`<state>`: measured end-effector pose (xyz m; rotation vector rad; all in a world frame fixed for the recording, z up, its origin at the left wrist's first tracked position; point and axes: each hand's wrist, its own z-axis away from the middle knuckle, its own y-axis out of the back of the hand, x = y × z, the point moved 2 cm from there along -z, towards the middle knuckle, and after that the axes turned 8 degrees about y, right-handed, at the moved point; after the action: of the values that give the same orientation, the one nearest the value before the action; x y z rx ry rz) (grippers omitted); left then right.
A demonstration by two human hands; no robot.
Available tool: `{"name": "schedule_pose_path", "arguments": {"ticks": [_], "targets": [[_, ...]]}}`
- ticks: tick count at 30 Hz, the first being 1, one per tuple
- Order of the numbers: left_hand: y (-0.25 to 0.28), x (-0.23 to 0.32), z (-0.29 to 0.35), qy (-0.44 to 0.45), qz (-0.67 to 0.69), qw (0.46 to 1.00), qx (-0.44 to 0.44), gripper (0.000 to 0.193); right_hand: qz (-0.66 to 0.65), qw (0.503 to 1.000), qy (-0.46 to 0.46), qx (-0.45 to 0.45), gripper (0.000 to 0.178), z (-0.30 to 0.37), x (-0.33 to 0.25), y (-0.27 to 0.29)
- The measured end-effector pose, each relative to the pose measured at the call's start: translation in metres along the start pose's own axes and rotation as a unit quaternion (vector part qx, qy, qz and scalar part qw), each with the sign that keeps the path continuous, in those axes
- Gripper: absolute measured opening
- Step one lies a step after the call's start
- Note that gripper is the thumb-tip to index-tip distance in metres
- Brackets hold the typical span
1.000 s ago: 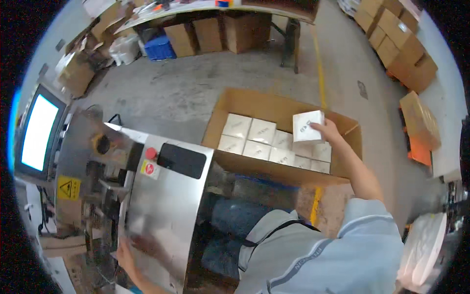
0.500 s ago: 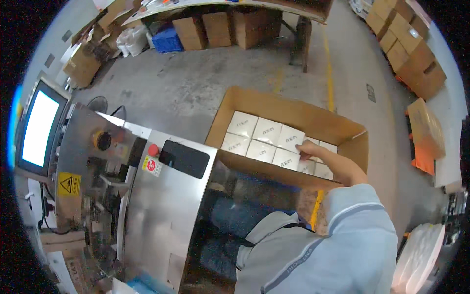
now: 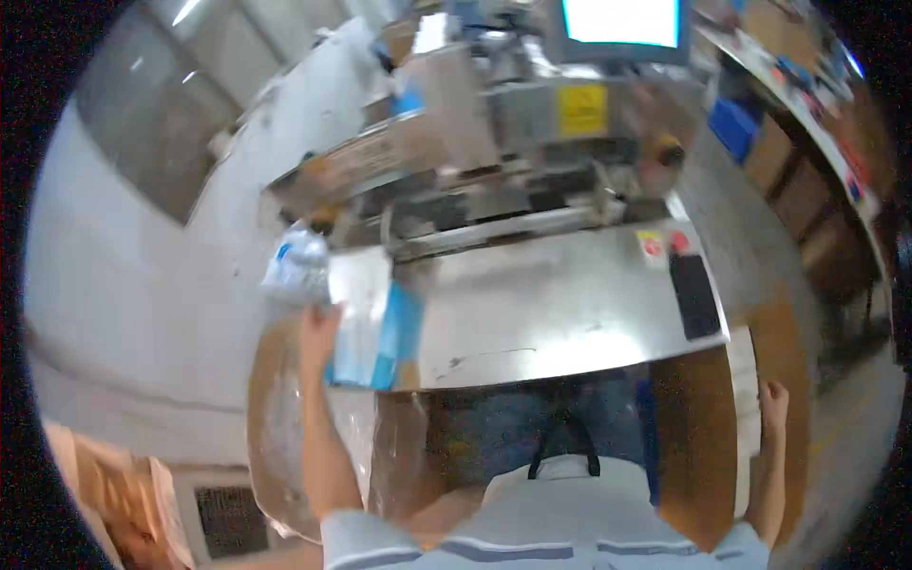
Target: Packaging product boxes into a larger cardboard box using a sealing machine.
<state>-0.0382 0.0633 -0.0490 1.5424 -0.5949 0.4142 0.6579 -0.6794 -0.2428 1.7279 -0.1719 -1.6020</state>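
Note:
My left hand [image 3: 320, 328] reaches forward to the left end of the metal worktop [image 3: 532, 313], at the edge of a pile of flat white and blue pieces [image 3: 391, 328]. Its fingers are blurred, so whether it grips one is unclear. A clear plastic bag with blue marks [image 3: 296, 261] lies just beyond that hand. Low on the right, my right hand [image 3: 774, 404] is at the brown carton [image 3: 784, 332], beside a row of white boxes [image 3: 746, 408]. Motion blur hides what its fingers do.
Behind the worktop stands a machine with a yellow warning label [image 3: 582, 109] and a lit screen [image 3: 622, 24]. A black phone [image 3: 693, 294] and a red button [image 3: 678, 240] are at the worktop's right end. A plastic-lined carton [image 3: 285, 427] stands at left.
My view has swung left, from the carton to the machine. My left hand has come into view at the white and blue pile. My right hand is still by the white boxes.

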Motion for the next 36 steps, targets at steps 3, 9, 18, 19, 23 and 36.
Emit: {"name": "schedule_pose_path", "arguments": {"ticks": [3,9,18,19,23,36], "targets": [[-0.021,0.021,-0.006,-0.063,0.030,0.988,0.135,0.039,0.114,0.984,0.120,0.065,0.041,-0.033,-0.036,-0.004],[0.009,0.028,0.019,-0.071,0.004,0.965,0.253,0.026,-0.005,0.986,0.165,-0.025,0.040,-0.006,-0.177,-0.025],[-0.028,0.188,0.147,-0.311,0.084,0.946,0.023,0.016,-0.088,0.916,0.381,-0.092,0.056,0.067,-0.429,-0.122],[-0.036,0.192,0.168,-0.357,0.088,0.930,-0.006,0.016,-0.058,0.872,0.478,-0.090,0.070,0.085,-0.460,-0.145],[-0.057,0.238,0.239,-0.318,0.168,0.920,-0.155,0.014,-0.123,0.833,0.468,-0.268,0.043,0.100,-0.490,-0.208],[-0.095,0.208,0.265,-0.238,0.154,0.959,-0.010,0.028,-0.044,0.718,0.651,-0.242,0.016,0.124,-0.481,-0.232]]}}
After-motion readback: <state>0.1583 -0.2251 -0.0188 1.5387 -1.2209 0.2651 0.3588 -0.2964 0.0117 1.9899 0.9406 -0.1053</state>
